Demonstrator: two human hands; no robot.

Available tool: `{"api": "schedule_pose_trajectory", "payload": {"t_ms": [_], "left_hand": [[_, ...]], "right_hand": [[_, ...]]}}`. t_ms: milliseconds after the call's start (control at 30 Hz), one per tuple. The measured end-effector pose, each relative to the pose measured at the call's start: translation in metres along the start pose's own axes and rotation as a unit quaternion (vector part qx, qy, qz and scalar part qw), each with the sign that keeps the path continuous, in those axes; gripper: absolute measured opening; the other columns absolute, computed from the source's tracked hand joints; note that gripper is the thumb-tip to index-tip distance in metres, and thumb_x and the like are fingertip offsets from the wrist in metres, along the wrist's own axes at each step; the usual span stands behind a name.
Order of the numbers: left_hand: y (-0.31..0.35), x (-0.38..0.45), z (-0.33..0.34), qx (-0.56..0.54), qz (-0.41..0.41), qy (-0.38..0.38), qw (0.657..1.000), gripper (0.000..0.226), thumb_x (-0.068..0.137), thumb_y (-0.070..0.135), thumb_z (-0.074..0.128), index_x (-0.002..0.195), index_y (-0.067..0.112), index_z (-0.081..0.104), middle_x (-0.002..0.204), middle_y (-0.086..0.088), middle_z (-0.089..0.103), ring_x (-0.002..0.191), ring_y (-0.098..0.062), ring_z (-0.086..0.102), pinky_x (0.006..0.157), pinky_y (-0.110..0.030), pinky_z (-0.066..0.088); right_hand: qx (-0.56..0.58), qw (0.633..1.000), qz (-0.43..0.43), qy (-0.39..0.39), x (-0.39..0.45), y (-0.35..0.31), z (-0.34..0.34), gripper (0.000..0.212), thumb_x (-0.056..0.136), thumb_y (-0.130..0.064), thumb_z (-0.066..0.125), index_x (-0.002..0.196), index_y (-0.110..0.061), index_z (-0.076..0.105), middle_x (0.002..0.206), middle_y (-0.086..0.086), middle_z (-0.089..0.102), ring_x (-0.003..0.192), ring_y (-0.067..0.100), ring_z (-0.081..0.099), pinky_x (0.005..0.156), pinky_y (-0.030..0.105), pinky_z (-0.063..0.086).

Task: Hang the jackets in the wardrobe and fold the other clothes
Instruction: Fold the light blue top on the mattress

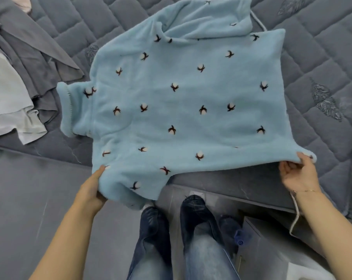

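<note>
Blue fleece top (pixel 183 102) spread flat on quilted grey mattress (pixel 322 63), hem end hanging off near edge, hood end pointing to far edge; long axis running straight away from both hands. Left hand (pixel 93 188) gripping near-left hem corner, fingers curled under fabric. Right hand (pixel 297 172) pinching near-right hem corner, slightly lifted. Both about equally near, one per corner. Likely next: hem carried forward toward hood for a fold. Plush, thick pile, small white-and-brown cotton-boll motifs, short sleeve cuff sticking out on left side. Grey garments (pixel 29 57) and pale cloth (pixel 7 98) heaped near left edge.
</note>
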State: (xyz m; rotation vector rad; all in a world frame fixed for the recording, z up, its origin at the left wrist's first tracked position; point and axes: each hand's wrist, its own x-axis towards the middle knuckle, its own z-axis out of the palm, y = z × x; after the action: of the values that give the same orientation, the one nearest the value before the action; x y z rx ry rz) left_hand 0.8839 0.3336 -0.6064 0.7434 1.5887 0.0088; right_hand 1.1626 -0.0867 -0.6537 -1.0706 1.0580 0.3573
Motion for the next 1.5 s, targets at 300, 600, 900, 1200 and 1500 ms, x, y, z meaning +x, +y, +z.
{"api": "schedule_pose_trajectory", "payload": {"t_ms": [300, 600, 900, 1200, 1500], "left_hand": [[0.126, 0.013, 0.073, -0.117, 0.005, -0.043, 0.992, 0.030, 0.098, 0.029, 0.054, 0.071, 0.017, 0.055, 0.045, 0.005, 0.059, 0.040, -0.009, 0.059, 0.043, -0.019, 0.050], [0.052, 0.071, 0.071, 0.219, 0.258, -0.026, 0.941, 0.041, 0.088, 0.035, 0.071, 0.123, 0.018, 0.059, 0.115, 0.009, 0.064, 0.105, -0.007, 0.060, 0.086, -0.027, 0.048], [-0.016, 0.083, 0.011, 0.352, 0.206, -0.047, 0.912, 0.034, 0.094, 0.032, 0.063, 0.122, 0.012, 0.062, 0.117, -0.006, 0.066, 0.111, -0.029, 0.061, 0.092, -0.042, 0.051], [0.088, 0.019, 0.047, 0.123, 0.150, -0.288, 0.938, 0.029, 0.093, 0.039, 0.062, 0.112, 0.020, 0.072, 0.115, -0.008, 0.071, 0.107, -0.022, 0.068, 0.086, -0.038, 0.057], [0.213, 0.036, 0.156, -0.153, 0.051, -0.370, 0.915, 0.033, 0.101, 0.022, 0.051, 0.129, 0.007, 0.057, 0.119, -0.009, 0.068, 0.109, -0.019, 0.065, 0.100, -0.036, 0.051]], "right_hand": [[-0.035, 0.995, 0.004, -0.093, 0.016, -0.066, 0.114, 0.010, 0.099, -0.020, 0.051, 0.095, -0.013, 0.056, 0.080, 0.007, 0.074, 0.065, 0.014, 0.073, 0.065, 0.020, 0.058], [-0.550, 0.779, -0.254, -0.161, 0.022, 0.003, 0.126, 0.049, 0.099, -0.013, 0.053, 0.146, -0.008, 0.041, 0.152, 0.007, 0.039, 0.139, 0.019, 0.037, 0.113, 0.028, 0.030], [-0.608, 0.642, -0.352, -0.306, -0.072, 0.120, 0.069, 0.027, 0.088, 0.008, 0.056, 0.102, -0.010, 0.070, 0.108, 0.000, 0.066, 0.107, 0.014, 0.058, 0.096, 0.023, 0.043], [-0.480, 0.770, 0.030, -0.420, -0.140, 0.206, 0.142, 0.063, 0.083, -0.047, 0.062, 0.141, -0.030, 0.044, 0.141, -0.016, 0.050, 0.128, -0.004, 0.045, 0.100, 0.015, 0.043], [-0.476, 0.817, -0.185, -0.267, -0.134, 0.134, 0.270, 0.025, 0.079, -0.033, 0.080, 0.094, -0.017, 0.069, 0.086, -0.008, 0.074, 0.081, 0.003, 0.068, 0.066, 0.020, 0.049]]}}
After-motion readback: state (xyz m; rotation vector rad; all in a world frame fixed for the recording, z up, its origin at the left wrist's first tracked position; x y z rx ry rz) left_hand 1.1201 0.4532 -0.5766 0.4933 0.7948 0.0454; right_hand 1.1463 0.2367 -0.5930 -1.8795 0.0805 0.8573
